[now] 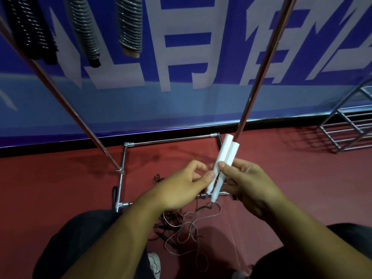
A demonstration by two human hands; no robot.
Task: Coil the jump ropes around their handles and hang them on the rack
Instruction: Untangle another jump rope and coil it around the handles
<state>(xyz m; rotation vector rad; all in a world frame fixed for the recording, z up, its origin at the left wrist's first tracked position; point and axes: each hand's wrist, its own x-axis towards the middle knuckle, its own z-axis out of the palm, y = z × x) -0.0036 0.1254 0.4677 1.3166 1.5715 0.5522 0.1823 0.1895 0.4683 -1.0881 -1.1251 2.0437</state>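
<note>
Nearest, at 6 o'clock: dark-trousered knees (84, 238) and two bare forearms, with a white shoe (154, 262) between the knees. Dead centre: left hand (181, 186), fingers curled, thumb and forefinger pinched at the lower part of two white handles (223, 164). Right hand (247, 184) just beside it at 3 o'clock, wrapped round the same pair at mid-length, thumb across the front. Handles held side by side, touching, tilted with top ends toward 1 o'clock; no brand or label legible on them. Thin clear rope (193, 224) trailing loose from the lower handle ends toward 6 o'clock, uncoiled, lying in loops on the red floor (60, 178). Tangle of dark cords (169, 218) on the floor beneath the hands, mixed with the clear loops. Rack (123, 158) on the floor beyond the hands: chrome base frame, one upright rising toward 10 o'clock, another toward 1 o'clock directly behind the handles. Three coiled ropes (130, 27) hanging at 11 to 12 o'clock, one black, two grey-and-black. Blue banner (201, 101) across the back with large white characters, cropped by the frame edge, not readable as words. Wire shelf (350, 125) at 3 o'clock, well apart.
</note>
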